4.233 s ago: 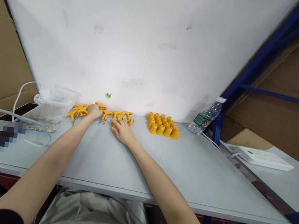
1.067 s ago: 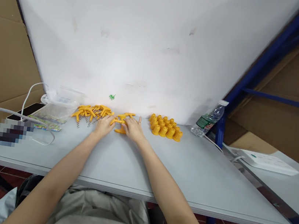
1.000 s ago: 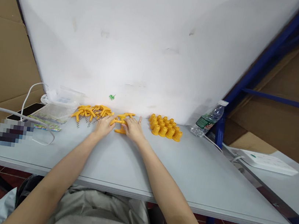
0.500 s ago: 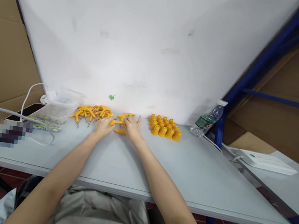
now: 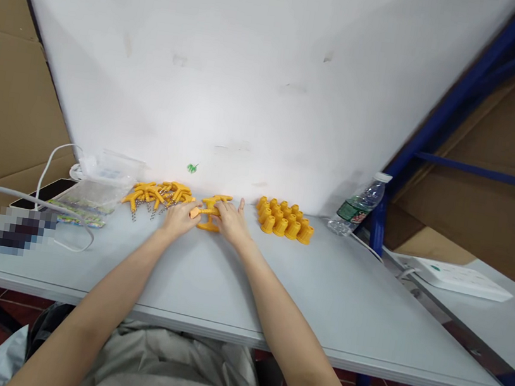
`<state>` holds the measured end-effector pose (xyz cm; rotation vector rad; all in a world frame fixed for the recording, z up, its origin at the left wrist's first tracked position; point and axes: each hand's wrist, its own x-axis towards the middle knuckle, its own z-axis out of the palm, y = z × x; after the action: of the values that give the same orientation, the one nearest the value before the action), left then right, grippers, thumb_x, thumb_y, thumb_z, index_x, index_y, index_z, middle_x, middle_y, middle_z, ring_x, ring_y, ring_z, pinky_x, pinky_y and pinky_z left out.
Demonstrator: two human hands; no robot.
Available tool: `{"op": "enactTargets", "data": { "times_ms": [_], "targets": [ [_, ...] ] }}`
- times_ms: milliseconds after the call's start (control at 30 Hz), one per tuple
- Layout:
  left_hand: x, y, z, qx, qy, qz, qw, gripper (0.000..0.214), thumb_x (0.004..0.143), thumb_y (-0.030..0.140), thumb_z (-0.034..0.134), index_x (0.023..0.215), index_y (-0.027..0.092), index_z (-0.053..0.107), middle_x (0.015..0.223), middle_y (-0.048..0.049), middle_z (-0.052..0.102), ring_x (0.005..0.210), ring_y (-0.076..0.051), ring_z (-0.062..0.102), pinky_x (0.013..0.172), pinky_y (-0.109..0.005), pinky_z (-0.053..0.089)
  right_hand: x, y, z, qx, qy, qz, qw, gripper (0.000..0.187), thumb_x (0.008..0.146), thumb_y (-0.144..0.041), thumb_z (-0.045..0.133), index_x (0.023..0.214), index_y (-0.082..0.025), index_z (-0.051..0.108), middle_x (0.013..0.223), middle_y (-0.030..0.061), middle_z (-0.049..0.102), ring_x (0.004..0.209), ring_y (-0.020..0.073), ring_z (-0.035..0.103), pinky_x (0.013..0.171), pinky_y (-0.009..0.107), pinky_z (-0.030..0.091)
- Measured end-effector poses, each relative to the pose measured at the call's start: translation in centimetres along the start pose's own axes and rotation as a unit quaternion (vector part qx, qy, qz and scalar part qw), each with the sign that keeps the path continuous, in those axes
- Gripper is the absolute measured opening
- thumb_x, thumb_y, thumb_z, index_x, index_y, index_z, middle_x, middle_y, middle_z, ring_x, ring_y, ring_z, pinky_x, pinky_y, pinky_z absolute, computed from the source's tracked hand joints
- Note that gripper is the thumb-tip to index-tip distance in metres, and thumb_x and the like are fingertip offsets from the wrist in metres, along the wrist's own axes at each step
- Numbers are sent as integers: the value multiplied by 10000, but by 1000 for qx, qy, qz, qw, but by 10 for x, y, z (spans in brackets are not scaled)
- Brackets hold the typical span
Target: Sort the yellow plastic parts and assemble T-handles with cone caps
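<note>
Near the foot of the white wall (image 5: 254,77), over the grey tabletop (image 5: 206,288), the left hand (image 5: 180,218) has its fingers closed on a slim yellow plastic piece (image 5: 207,211) that spans to the right hand (image 5: 231,220); whether the right grips it I can't tell, its fingertips being hidden. The piece's left end, rounded a moment ago, has rolled to a flatter face; I'd judge it's being twisted. T-shaped yellow plastic handles with metal spirals (image 5: 156,193) lie piled left; tapered yellow plastic cups (image 5: 293,229) stand right.
</note>
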<state>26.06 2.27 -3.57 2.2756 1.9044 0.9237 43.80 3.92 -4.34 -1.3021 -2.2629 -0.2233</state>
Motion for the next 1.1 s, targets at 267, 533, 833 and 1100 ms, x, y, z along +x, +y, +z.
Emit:
{"op": "enactTargets", "data": {
  "times_ms": [267, 533, 833, 1100],
  "targets": [
    [1, 0, 1, 2, -6, -4, 1000, 397, 808, 268, 580, 1193, 287, 677, 958, -20, 746, 897, -204, 679, 846, -294, 490, 0, -1, -3, -28, 8, 9, 1000, 185, 890, -120, 489, 1028, -211, 574, 1086, 106, 665, 1089, 267, 582, 1121, 686, 101],
    [2, 3, 5, -1, -1, -13, 1000, 396, 808, 325, 595, 1192, 281, 682, 870, -15, 741, 847, -196, 678, 820, -280, 496, 0, -4, -8, -39, 62, 45, 996, 241, 882, -66, 392, 1011, -204, 541, 1045, 110, 659, 1056, 260, 572, 1139, 649, 82],
    [2, -1, 0, 29, -16, -6, 999, 384, 825, 279, 580, 1194, 307, 679, 924, -17, 745, 893, -213, 683, 816, -292, 496, 0, 7, -6, -17, -46, -14, 999, 226, 892, -131, 486, 1094, -185, 573, 1106, 126, 657, 1133, 267, 555, 1107, 664, 178],
    [7, -6, 1, 32, 0, -44, 999, 348, 858, 306, 556, 1180, 269, 680, 929, -45, 741, 932, -239, 681, 828, -310, 494, 1, 24, -32, -77, 35, 55, 995, 152, 866, -131, 494, 977, -185, 584, 1053, 131, 637, 1026, 287, 568, 1104, 594, 233]
  ]
}}
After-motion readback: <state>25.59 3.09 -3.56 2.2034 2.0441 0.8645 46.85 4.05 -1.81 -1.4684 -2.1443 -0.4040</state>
